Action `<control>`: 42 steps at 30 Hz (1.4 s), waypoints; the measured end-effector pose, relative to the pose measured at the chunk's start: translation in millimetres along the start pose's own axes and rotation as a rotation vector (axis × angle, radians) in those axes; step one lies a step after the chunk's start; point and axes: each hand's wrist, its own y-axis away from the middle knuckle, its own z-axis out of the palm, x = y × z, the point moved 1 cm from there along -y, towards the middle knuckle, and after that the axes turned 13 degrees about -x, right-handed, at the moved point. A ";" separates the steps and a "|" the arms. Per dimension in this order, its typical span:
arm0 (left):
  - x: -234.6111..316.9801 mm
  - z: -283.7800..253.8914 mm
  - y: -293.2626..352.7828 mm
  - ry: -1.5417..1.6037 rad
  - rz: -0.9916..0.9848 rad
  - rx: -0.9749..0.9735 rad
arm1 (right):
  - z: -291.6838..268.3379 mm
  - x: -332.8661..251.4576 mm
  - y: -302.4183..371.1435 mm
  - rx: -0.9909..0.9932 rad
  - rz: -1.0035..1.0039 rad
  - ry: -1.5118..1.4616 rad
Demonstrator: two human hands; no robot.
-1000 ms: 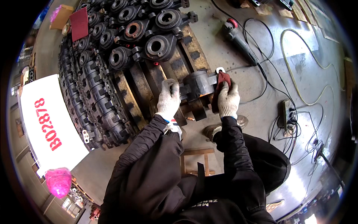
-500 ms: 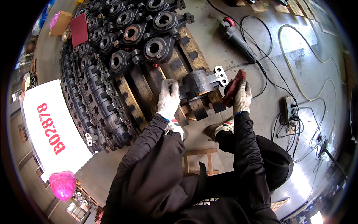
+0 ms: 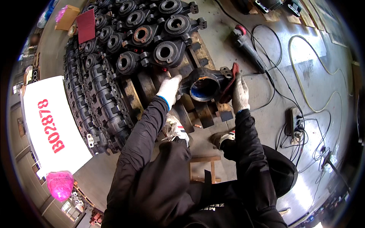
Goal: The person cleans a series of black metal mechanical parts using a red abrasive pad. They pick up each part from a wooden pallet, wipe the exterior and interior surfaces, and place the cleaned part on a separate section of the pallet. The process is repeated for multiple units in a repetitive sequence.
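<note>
Casting (image 3: 200, 74) in curled left hand (image 3: 170, 90) (fingertips hidden); straighter-fingered right hand (image 3: 240, 94) holds red pad (image 3: 229, 89).

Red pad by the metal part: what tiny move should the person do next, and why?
Perhaps the right hand should press the red pad gently on the holed end plate of the dark metal part: the pad is right beside that plate, and the left hand is at the part's other end, where it could help steady things.
</note>
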 end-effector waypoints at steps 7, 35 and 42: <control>4.9 -1.3 10.8 -0.370 0.299 0.008 | 30.5 -14.1 18.6 0.058 -0.309 0.392; -16.6 12.1 10.1 0.512 -0.190 0.105 | 35.0 -31.0 -15.5 -0.062 -0.407 0.343; -15.3 11.8 13.6 0.513 -0.192 0.097 | 49.2 -46.5 9.5 0.047 -0.759 0.867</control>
